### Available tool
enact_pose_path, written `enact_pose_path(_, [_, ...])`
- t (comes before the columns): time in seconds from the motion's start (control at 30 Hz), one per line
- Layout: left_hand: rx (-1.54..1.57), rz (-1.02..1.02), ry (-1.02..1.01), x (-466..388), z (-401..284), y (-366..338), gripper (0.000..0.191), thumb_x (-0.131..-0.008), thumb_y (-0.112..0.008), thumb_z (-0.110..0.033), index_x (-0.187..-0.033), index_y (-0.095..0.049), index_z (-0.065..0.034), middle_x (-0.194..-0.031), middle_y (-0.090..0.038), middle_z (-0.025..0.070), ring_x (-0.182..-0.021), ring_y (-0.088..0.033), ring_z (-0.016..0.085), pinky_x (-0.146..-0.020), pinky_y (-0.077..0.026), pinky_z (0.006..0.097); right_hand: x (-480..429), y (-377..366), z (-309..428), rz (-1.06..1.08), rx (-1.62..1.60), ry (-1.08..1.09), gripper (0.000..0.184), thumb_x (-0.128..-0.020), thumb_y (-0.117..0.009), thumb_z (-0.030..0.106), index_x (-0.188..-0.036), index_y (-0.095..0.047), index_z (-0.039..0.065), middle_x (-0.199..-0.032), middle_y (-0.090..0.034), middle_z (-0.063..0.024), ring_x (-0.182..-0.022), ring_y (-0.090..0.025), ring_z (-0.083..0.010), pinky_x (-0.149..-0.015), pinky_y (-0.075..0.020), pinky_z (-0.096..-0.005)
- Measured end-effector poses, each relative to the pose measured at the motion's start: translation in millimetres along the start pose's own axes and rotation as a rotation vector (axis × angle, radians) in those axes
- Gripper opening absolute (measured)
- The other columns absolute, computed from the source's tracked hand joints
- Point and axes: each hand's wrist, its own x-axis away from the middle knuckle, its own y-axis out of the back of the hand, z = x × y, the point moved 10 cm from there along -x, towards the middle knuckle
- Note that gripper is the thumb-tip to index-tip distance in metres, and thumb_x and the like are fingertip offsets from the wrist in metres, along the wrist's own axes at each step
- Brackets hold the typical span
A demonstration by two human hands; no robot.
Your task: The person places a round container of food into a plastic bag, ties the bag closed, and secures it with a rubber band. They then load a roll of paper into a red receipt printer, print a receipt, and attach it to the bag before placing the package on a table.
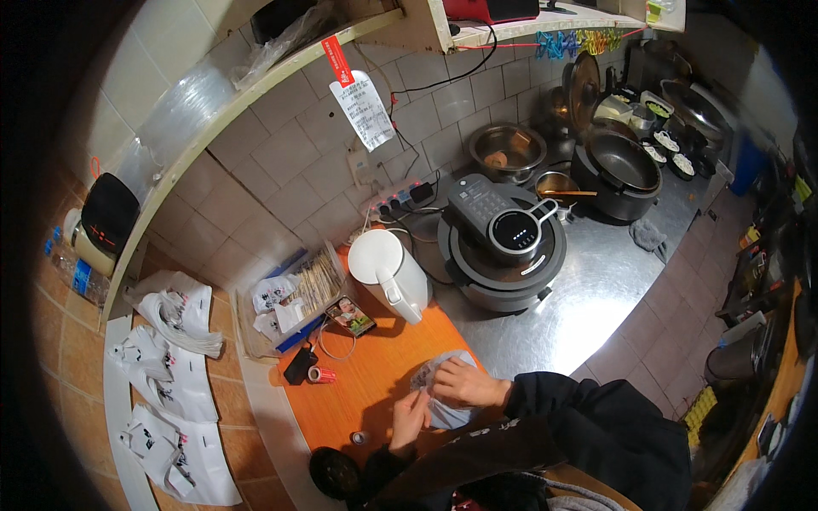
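Note:
A white plastic bag (450, 416) rests on the orange wood-grain tabletop (377, 358), close to my body. My right hand (463, 382) lies over its upper part with the fingers bent down onto the plastic. From the other side my left hand (409, 418) pinches the gathered top of the bag, its fingertips nearly meeting those of the right. The bag's contents are hidden. To the left of my left hand lies a small tape-like roll (358, 438), and farther off a red roll (321, 375) beside a black power adapter (300, 366).
A white electric kettle (409, 290) and a propped phone (351, 316) stand behind the bag. Packets fill a clear plastic bin (252, 329). An electric cooker (492, 294) occupies the steel counter (575, 306). Printed bags (185, 389) hang left; a black round object (334, 472) sits near my left sleeve.

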Motion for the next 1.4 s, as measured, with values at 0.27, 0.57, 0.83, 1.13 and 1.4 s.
enact_pose_path(0.27, [-0.302, -0.355, -0.454, 3, -25, 20, 0.017, -0.093, -0.070, -0.011, -0.095, -0.071, 0.0059, -0.085, -0.067, 0.0068, -0.067, -0.059, 0.014, -0.061, -0.046, 0.0275, 23, -12, -2, 0.126, -0.004, -0.141, 0.014, -0.084, -0.059, 0.015, -0.092, -0.060, 0.003, -0.093, -0.053, -0.0092, -0.091, -0.052, -0.0264, -0.080, -0.0441, -0.0356])
enact_pose_path(0.57, [-0.561, -0.481, -0.499, -13, 23, 38, 0.016, -0.089, -0.072, -0.010, -0.089, -0.070, 0.0062, -0.087, -0.066, 0.0156, -0.081, -0.062, 0.027, -0.072, -0.049, 0.0356, 103, -22, -20, 0.099, -0.198, -0.285, 0.014, -0.085, -0.065, 0.013, -0.090, -0.060, 0.001, -0.094, -0.055, -0.0152, -0.091, -0.055, -0.0347, -0.083, -0.0481, -0.0413])
enact_pose_path(0.83, [-0.533, 0.003, 0.039, -22, 61, 39, 0.037, -0.098, -0.064, -0.022, -0.134, -0.060, -0.0104, -0.121, -0.067, 0.0191, -0.107, -0.066, 0.028, -0.096, -0.050, 0.0388, 106, -35, -21, 0.304, -0.368, -0.589, 0.022, -0.093, -0.059, 0.018, -0.107, -0.058, 0.000, -0.110, -0.057, -0.0178, -0.101, -0.060, -0.0387, -0.084, -0.0502, -0.0451])
enact_pose_path(1.13, [-0.400, 0.082, -0.243, -23, 25, 0, 0.020, -0.094, -0.060, -0.003, -0.112, -0.067, 0.0002, -0.108, -0.067, 0.0077, -0.099, -0.060, 0.019, -0.090, -0.046, 0.0311, 116, -51, -31, 0.221, -0.441, -0.651, 0.021, -0.097, -0.056, 0.013, -0.113, -0.057, -0.001, -0.099, -0.060, -0.0209, -0.094, -0.061, -0.0390, -0.083, -0.0509, -0.0423])
enact_pose_path(1.4, [0.188, 0.123, 0.127, -35, 60, -4, 0.021, -0.096, -0.060, -0.009, -0.113, -0.067, 0.0007, -0.101, -0.067, 0.0107, -0.097, -0.062, 0.022, -0.086, -0.049, 0.0351, 91, -54, -48, -0.014, -0.758, -0.740, 0.018, -0.102, -0.052, 0.021, -0.100, -0.056, 0.004, -0.087, -0.055, -0.0104, -0.084, -0.054, -0.0266, -0.077, -0.0430, -0.0341])
